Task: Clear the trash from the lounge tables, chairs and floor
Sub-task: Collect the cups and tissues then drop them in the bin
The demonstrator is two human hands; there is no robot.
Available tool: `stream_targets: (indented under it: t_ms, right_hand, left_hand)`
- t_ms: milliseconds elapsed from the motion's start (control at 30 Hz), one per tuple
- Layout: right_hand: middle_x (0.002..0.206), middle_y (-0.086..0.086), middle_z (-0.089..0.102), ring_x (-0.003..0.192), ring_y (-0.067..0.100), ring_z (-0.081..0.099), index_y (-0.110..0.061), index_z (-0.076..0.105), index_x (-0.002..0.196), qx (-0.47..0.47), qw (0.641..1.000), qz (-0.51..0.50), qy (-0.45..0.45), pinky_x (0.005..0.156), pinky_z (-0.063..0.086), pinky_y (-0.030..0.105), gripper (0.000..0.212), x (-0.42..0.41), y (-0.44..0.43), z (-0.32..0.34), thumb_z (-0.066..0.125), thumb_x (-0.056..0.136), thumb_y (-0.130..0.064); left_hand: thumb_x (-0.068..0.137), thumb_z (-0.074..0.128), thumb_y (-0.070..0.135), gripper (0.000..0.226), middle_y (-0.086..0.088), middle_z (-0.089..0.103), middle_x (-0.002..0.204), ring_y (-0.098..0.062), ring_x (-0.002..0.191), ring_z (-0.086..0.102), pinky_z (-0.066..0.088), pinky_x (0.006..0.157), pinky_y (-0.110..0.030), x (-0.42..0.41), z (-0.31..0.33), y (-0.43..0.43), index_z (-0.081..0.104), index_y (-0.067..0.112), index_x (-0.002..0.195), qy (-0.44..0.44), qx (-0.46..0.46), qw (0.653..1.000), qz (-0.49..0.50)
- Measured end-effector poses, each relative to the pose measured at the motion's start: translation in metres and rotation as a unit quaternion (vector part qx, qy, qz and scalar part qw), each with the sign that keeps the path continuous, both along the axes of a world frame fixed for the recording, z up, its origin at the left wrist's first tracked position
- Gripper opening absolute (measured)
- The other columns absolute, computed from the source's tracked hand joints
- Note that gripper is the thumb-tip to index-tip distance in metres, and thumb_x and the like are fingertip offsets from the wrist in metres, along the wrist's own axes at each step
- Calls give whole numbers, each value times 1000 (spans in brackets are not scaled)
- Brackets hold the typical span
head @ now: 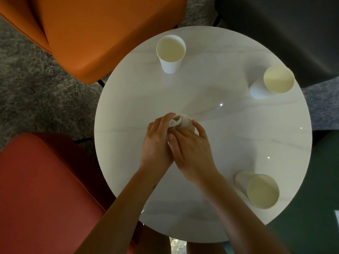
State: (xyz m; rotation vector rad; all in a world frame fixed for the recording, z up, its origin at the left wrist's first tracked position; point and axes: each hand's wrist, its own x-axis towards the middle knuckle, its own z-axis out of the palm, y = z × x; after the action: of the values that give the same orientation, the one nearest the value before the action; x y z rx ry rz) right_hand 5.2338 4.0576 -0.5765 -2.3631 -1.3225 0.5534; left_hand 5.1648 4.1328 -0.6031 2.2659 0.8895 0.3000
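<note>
Over the middle of a round white table [238, 140] both hands meet on one paper cup [185, 121] with a crumpled white napkin [173, 122] at its mouth. My left hand [156, 143] pinches the napkin at the cup's rim. My right hand [190, 153] wraps around the cup's side. Three more empty white paper cups stand upright on the table: one at the far side [170, 54], one at the right [273, 81], one at the near right [258, 189].
Four chairs ring the table: an orange one [95, 33] at the far left, a red one [42, 195] at the near left, a dark grey one [286, 24] at the far right, a green one [315, 208] at the near right. Grey carpet [31, 85] covers the floor.
</note>
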Motion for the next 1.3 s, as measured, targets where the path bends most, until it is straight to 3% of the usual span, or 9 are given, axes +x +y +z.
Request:
stream_targets:
  t_ms: [233,367,500,667,733,833,933,1100,1300]
  right_hand:
    - [125,-10,59,125,2,41,-27,58,120,-34,990,6,135,113,-9,35,51,17,11,-4,12,100,-31]
    - [128,-10,58,127,6,42,-26,59,122,10,994,50,92,115,2,40,51,26,4,4,15,97,-33]
    - [126,-8,60,119,19,48,-26,68,106,89,995,43,0,100,17,37,50,42,13,17,20,93,-32]
    - [121,-1,61,112,17,50,-20,65,110,259,961,-67,67,93,31,40,43,65,40,16,27,90,-26]
    - [124,3,58,110,15,51,-14,55,121,285,936,-167,125,96,38,48,35,77,59,4,43,90,-21]
    - [139,3,43,122,16,44,-14,32,139,185,925,-265,200,102,39,48,72,99,91,-20,70,78,-15]
    - [142,2,37,129,21,39,-18,20,143,134,923,-271,240,105,34,47,98,115,124,-42,82,67,-23]
    - [123,-4,56,114,20,52,-25,41,129,135,929,-293,182,87,37,35,82,119,151,-58,82,61,-42]
    - [111,-6,63,106,19,58,-21,52,120,198,945,-233,119,91,46,41,64,99,119,-43,74,64,-43]
  left_hand:
    - [73,77,20,50,-10,64,110,-26,97,62,47,83,-26,0,2,8,58,-1,115,17,14,999,-31]
    - [73,77,25,59,-13,62,112,-26,101,61,50,86,-28,6,9,20,53,-4,119,4,-12,1000,-24]
    - [69,79,25,60,-18,65,101,-25,88,64,48,77,-21,14,23,33,55,-9,112,-22,24,999,7]
    - [67,82,21,66,-5,61,113,-9,97,54,36,78,2,18,36,60,50,4,122,-52,4,996,77]
    - [66,82,26,69,3,57,117,-2,99,50,43,82,-6,22,43,72,48,10,123,-58,0,991,117]
    - [65,83,26,74,4,52,116,-2,99,47,51,84,-30,28,52,88,45,7,125,-74,3,984,165]
    - [66,83,27,75,2,52,118,-12,104,54,54,81,-30,36,58,102,43,5,126,-103,-6,981,165]
    - [68,81,27,74,-4,55,123,-15,110,55,55,82,-28,54,65,111,42,6,128,-144,-27,980,135]
    - [67,80,30,79,-10,55,125,-19,113,56,53,87,-40,70,64,105,40,1,129,-140,-67,981,116]
